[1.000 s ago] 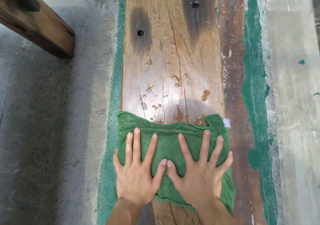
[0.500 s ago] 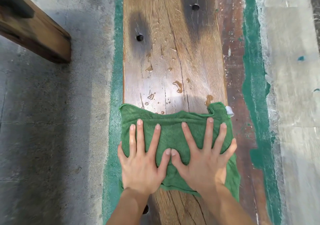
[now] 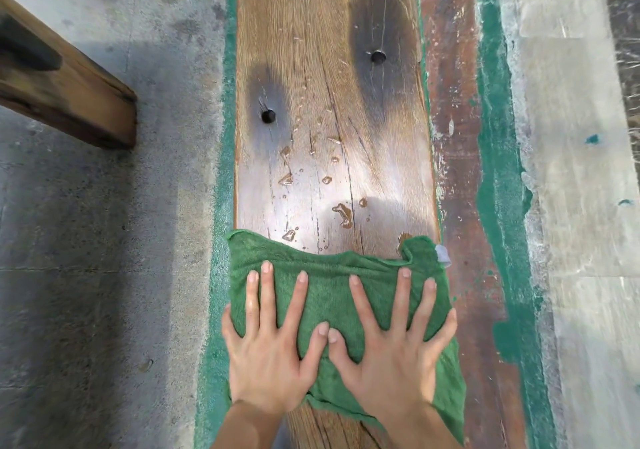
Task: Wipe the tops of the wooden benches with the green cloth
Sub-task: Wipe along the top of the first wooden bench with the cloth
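Two flat hands make up the grip: the left hand [image 3: 266, 369] and the right hand [image 3: 391, 369] lie side by side, palms down, fingers [image 3: 266, 296] straight and spread, pressing on the green cloth [image 3: 329, 296] without curling round it, and the two thumb tips nearly meet in the middle. The cloth is spread across the whole width of the wooden tabletop [image 3: 329, 67] at its near part, its sides drooping over both long edges, and a small white tag [image 3: 442, 254] sticks out at its far right corner. Just past the cloth's far hem the wood shines wet and is beaded with water drops [image 3: 343, 213] – a few sit right at the hem. Farther along the plank are two dark round holes, the left hole [image 3: 267, 116] nearer and the right hole [image 3: 378, 56] farther off, each inside a dark stain. A green painted strip [image 3: 221, 206] runs along the ground just left of the plank; on the right lie a worn reddish band [image 3: 453, 137] and then a wider green band [image 3: 498, 171]. Grey concrete floor [image 3: 86, 275] fills the left side, and the end of a second wooden bench [image 3: 69, 102] juts in at the upper left – well apart from the cloth
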`<state>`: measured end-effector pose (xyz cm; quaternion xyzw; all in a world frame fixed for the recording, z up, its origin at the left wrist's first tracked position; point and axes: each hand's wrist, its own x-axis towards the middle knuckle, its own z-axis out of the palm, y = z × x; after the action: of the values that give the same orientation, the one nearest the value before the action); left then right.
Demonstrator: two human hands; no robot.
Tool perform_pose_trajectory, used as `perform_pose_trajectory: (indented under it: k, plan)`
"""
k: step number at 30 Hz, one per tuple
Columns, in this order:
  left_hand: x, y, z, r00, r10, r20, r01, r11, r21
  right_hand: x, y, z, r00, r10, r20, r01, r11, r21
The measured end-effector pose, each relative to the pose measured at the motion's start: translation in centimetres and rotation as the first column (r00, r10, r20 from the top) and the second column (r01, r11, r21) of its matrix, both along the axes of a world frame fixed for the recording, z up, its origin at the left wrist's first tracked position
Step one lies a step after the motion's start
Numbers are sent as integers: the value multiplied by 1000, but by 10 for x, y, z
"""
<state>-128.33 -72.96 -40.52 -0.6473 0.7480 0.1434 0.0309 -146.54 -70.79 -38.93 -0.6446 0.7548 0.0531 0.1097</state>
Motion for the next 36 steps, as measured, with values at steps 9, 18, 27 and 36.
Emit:
perform_pose_trajectory:
  k: [9, 18, 27, 36]
  plan:
    - [-2, -25, -1, 1000, -17, -16, 17, 1000, -7, -2, -19, 2, 999, -12, -41, 13, 1000, 20]
    - [-5, -55, -2, 999, 9, -40, -10, 1000, -13, -8, -60, 3, 999, 6, -39, -4, 999, 47]
    - [-7, -98, -1, 999, -7, -34, 7, 1000, -5, -10, -94, 4, 999, 10, -52, -10, 1000, 14]
    - [-10, -142, -3, 999, -34, -36, 34, 999, -10, -13, -136, 2, 999, -27, -45, 28, 1000, 15]
